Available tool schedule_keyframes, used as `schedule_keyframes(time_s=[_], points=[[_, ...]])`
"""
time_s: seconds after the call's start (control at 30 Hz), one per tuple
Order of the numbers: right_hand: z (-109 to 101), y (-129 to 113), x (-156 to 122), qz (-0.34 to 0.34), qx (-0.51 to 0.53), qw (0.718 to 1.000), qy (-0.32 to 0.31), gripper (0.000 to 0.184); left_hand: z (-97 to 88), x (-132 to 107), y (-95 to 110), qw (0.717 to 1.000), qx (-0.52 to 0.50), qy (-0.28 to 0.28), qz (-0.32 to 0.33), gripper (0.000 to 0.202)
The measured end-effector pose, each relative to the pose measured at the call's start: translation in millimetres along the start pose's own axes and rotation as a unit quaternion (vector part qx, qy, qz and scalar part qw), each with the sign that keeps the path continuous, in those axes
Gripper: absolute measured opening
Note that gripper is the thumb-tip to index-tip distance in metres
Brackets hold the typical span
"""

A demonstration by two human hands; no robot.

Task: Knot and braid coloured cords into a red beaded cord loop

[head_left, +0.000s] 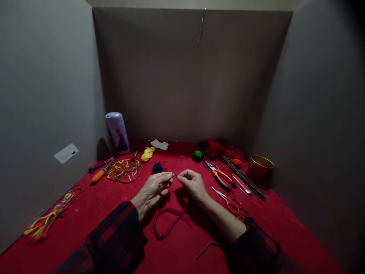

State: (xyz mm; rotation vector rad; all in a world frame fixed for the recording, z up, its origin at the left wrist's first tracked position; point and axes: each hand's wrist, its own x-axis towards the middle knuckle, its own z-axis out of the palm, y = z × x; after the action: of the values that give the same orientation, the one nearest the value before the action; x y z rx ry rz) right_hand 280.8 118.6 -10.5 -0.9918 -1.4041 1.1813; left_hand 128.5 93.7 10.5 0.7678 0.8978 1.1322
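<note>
My left hand (154, 190) and my right hand (194, 186) meet over the middle of the red cloth, fingertips a little apart. Between them runs a short, thin dark thread (175, 174); each hand pinches one part of it. Whether something tiny sits at the left fingertips is too small to tell. Just behind my left hand lies a ball of dark blue yarn (157, 168). Below the hands a sparkly magenta cord (162, 235) lies in a loop on the cloth. Orange-handled scissors (232, 204) rest to the right of my right forearm.
At left stand a purple bottle (118, 133), a tangle of coloured yarn (124, 170) and a braided bundle (54, 215). Yellow yarn (148, 154) lies farther back. On the right are green yarn (197, 155), pliers (221, 178), sticks (243, 177) and a bowl (261, 163). Grey panels enclose three sides.
</note>
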Motion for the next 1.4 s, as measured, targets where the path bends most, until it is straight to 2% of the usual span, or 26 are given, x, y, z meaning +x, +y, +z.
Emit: schedule_keyframes(time_s=[0.13, 0.23, 0.3, 0.4, 0.47, 0.57, 0.63, 0.67, 0.73, 0.83, 0.9, 1.03, 1.23, 1.4], points=[[5, 4, -5, -0.042, -0.039, 0.998, -0.014, 0.016, 1.4, 2, -5, 1.000, 0.007, 0.011, 0.015, 0.021], [6, 2, -9, -0.060, -0.075, 0.995, -0.031, 0.016, 3.9, 2, -7, 0.988, 0.128, 0.042, 0.077, 0.024], [5, 0, -10, -0.066, -0.099, 0.992, -0.038, 0.017, 4.2, 1, -5, 0.952, 0.258, 0.038, 0.161, 0.019], [3, -4, -10, -0.075, -0.136, 0.987, -0.027, 0.018, 0.9, 1, -2, 0.862, 0.438, 0.007, 0.256, 0.017], [2, -4, -10, -0.081, -0.162, 0.983, -0.021, 0.019, -3.0, 1, 0, 0.815, 0.514, -0.001, 0.268, 0.021], [1, -1, -11, -0.102, -0.197, 0.975, -0.026, 0.019, -8.3, 3, -1, 0.784, 0.563, -0.002, 0.261, 0.020], [0, 1, -11, -0.116, -0.206, 0.971, -0.024, 0.019, -9.8, 5, -2, 0.787, 0.564, -0.002, 0.248, 0.019], [0, 1, -11, -0.121, -0.206, 0.971, -0.022, 0.019, -9.8, 6, -2, 0.798, 0.554, -0.004, 0.237, 0.018], [-1, 2, -10, -0.121, -0.196, 0.973, -0.021, 0.018, -8.2, 6, -3, 0.839, 0.505, -0.015, 0.200, 0.017], [-1, 0, -9, -0.115, -0.173, 0.978, -0.032, 0.016, -3.7, 3, -4, 0.918, 0.382, -0.029, 0.105, 0.022], [-1, -2, -9, -0.107, -0.156, 0.981, -0.044, 0.017, -0.6, 0, -3, 0.946, 0.317, -0.036, 0.061, 0.026], [0, -3, -11, -0.086, -0.133, 0.985, -0.061, 0.018, 2.3, -4, -2, 0.957, 0.278, -0.045, 0.070, 0.028], [2, -1, -10, -0.051, -0.107, 0.991, -0.063, 0.019, 0.4, 1, -7, 0.953, 0.286, -0.051, 0.084, 0.024], [2, 0, -10, -0.047, -0.087, 0.993, -0.068, 0.020, 1.8, 0, -8, 0.946, 0.314, -0.028, 0.079, 0.024]])
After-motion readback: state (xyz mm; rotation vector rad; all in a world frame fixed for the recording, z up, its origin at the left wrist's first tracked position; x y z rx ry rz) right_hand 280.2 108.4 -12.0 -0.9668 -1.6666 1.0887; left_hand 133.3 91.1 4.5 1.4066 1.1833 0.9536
